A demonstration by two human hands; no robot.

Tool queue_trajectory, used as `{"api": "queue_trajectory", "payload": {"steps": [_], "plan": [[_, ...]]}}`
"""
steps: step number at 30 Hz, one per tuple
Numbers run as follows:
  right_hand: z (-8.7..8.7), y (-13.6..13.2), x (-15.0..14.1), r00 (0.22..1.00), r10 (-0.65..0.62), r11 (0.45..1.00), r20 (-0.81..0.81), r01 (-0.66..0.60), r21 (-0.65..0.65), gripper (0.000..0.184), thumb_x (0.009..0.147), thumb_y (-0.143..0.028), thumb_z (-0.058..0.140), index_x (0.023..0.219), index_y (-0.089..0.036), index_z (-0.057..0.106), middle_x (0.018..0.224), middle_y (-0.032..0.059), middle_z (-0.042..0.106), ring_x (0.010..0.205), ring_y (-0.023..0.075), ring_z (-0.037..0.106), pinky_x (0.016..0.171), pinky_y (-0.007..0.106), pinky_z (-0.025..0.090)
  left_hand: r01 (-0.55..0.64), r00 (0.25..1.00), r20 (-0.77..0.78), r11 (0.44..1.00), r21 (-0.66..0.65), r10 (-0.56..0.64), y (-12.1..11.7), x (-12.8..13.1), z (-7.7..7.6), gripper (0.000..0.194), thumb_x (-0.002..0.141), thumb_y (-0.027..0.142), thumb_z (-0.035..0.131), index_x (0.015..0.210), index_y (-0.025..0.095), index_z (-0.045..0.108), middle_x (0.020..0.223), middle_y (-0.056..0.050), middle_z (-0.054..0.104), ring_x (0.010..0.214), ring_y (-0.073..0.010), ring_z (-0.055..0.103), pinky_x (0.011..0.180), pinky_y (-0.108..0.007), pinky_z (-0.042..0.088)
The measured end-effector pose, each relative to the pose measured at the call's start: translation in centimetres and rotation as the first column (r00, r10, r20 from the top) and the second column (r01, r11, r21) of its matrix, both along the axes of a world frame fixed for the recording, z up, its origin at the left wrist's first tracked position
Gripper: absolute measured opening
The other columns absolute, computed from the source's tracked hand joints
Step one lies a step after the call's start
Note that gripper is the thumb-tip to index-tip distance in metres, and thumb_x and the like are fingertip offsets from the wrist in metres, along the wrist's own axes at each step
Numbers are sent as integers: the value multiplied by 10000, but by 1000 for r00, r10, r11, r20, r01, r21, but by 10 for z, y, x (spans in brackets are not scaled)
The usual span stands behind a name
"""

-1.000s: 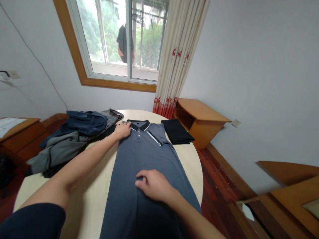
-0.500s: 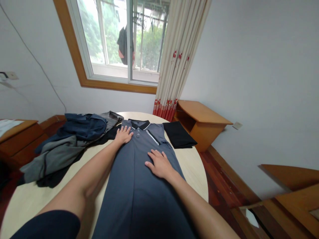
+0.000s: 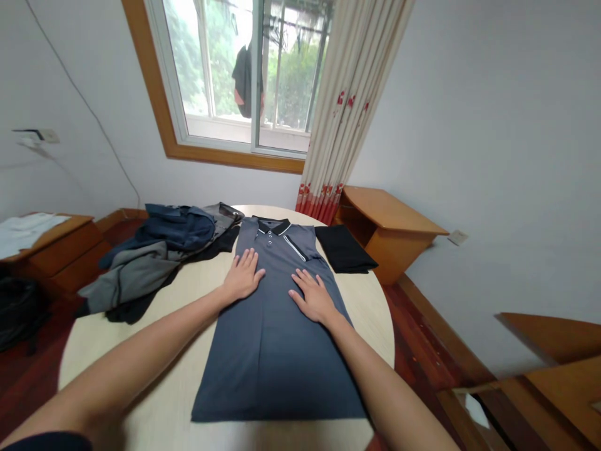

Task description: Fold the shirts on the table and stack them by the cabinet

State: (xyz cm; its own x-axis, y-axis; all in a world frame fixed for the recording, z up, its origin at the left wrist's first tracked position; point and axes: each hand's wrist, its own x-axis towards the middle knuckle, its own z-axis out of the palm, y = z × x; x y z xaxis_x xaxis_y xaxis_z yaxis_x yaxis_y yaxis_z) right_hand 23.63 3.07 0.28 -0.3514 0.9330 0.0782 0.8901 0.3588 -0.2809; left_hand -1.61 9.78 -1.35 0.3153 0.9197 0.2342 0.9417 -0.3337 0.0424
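A dark grey polo shirt [image 3: 286,357] with a black, white-edged collar lies spread on the pale table, its collar toward the window and its hem toward me. The left side edge looks folded inward, leaving a long crease down the front. My left hand [image 3: 243,275] rests flat on the shirt's left side below the collar, fingers spread. On the right side, below the white-trimmed chest pocket, my right hand [image 3: 313,297] lies open with its palm on the cloth. Neither hand grips anything.
A heap of grey and navy clothes [image 3: 154,250] sits on the table's left. A folded black garment [image 3: 346,249] lies at the right edge of the round table [image 3: 370,313]. Behind it stands a wooden desk [image 3: 394,213], beside a curtain [image 3: 352,113] and window.
My left hand has slid down the shirt, away from the collar. My right hand stays around the same area. The view has shifted, and the shirt's hem now shows.
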Motion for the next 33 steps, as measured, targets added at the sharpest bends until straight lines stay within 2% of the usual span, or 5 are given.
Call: {"api": "queue_trajectory", "payload": {"steps": [9, 14, 18, 24, 33], "plan": [[-4, 1, -1, 1000, -22, 1000, -5, 22, 16, 603, 1006, -507, 380, 1513, -184, 418, 1616, 105, 319, 1515, 222, 235, 1227, 489, 113, 206, 979, 34, 968, -143, -203, -172, -18, -7, 708, 1025, 540, 221, 1558, 84, 314, 1630, -146, 246, 1525, -271, 201, 1230, -486, 207], [-3, -1, -3, 1000, -30, 999, -9, 30, 33, 597, 1002, -504, 395, 1500, -175, 433, 1606, 103, 346, 1509, 215, 252, 1225, 479, 134, 289, 957, 57, 929, -230, -284, -230, -24, 5, 653, 1021, 503, 284, 1570, 150, 306, 1636, -130, 221, 1527, -278, 187, 1225, -525, 208], [-3, -5, -3, 997, -76, 995, 13, 75, 71, 542, 1016, -442, 385, 1466, -155, 480, 1577, 116, 399, 1484, 216, 310, 1221, 443, 162, 289, 957, 63, 907, -306, -283, -219, -23, 31, 615, 1012, 525, 320, 1505, 180, 448, 1609, -131, 313, 1495, -305, 287, 1196, -540, 266], [-6, -41, 16, 975, -221, 971, 22, 218, 94, 522, 1031, -402, 354, 1447, -120, 492, 1573, 141, 401, 1469, 245, 332, 1208, 450, 193, 268, 961, 131, 932, -245, -243, -142, -4, 72, 538, 1023, 456, 349, 1399, 138, 566, 1539, -153, 455, 1425, -287, 422, 1179, -460, 315], [13, -92, 48, 828, -561, 827, -6, 560, 52, 699, 924, -333, 525, 1509, -9, 321, 1403, 281, 521, 1291, 375, 510, 1048, 467, 407, 578, 809, 235, 803, -149, -539, -144, 58, 44, 314, 989, 336, 443, 1086, 203, 711, 1055, -62, 722, 995, -212, 664, 878, -318, 512]]}}
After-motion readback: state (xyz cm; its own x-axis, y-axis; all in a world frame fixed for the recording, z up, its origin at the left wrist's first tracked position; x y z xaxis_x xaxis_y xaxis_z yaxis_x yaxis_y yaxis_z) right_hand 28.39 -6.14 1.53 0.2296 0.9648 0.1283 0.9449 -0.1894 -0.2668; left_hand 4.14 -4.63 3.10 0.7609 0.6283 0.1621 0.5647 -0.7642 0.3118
